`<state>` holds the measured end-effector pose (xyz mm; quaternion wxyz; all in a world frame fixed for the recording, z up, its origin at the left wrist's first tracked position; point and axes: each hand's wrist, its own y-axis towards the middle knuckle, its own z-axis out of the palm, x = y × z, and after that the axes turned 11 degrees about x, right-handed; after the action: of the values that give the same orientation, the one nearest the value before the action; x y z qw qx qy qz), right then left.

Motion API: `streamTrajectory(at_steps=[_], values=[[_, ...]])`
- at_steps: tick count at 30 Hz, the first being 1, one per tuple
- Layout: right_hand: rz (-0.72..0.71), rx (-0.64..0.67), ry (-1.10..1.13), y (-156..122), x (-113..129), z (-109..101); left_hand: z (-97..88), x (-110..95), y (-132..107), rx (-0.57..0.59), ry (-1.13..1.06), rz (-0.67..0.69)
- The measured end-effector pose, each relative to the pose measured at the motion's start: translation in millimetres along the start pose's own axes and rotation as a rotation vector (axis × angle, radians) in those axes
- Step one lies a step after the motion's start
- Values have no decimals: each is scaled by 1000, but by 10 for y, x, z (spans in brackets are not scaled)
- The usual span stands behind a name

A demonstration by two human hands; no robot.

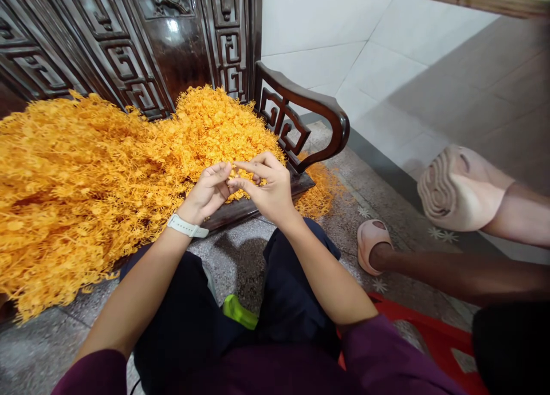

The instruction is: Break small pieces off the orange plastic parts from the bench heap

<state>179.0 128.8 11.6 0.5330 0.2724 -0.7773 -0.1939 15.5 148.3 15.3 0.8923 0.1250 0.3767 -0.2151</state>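
Note:
A large heap of orange artificial flower sprigs point(103, 171), fine and frilly, lies on the dark carved wooden bench point(172, 57). My left hand point(210, 190) and my right hand point(272, 191) meet in front of the heap's right end, fingertips nearly touching. The left thumb and forefinger pinch together. Forefinger and thumb of the right hand close in from the other side. A small orange sprig piece point(234, 173) shows between the fingertips, mostly hidden by them. A pale watch band circles my left wrist.
The bench's curved armrest point(330, 117) rises right of my hands. More orange sprigs point(320, 191) lie on the floor beyond it. At right are another person's legs in pink slippers point(372, 246), near a red plastic stool point(429, 326). A bright green object point(238, 312) is between my knees.

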Motion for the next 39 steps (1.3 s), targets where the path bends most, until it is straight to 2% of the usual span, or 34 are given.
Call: streamTrajectory(at_steps=[10, 16, 21, 31, 39], values=[[-55, 6, 171, 8, -31, 15, -19, -62, -49, 77, 52, -32], [-111, 19, 167, 20, 76, -22, -24, -41, -45, 116, 123, -48], [-96, -5, 71, 13, 72, -22, -41, 9, -19, 79, 77, -40], [-41, -55, 67, 11, 31, -20, -62, -16, -5, 38, 67, 48], [-36, -81, 75, 4, 26, 8, -69, 46, 33, -4, 244, 231]])
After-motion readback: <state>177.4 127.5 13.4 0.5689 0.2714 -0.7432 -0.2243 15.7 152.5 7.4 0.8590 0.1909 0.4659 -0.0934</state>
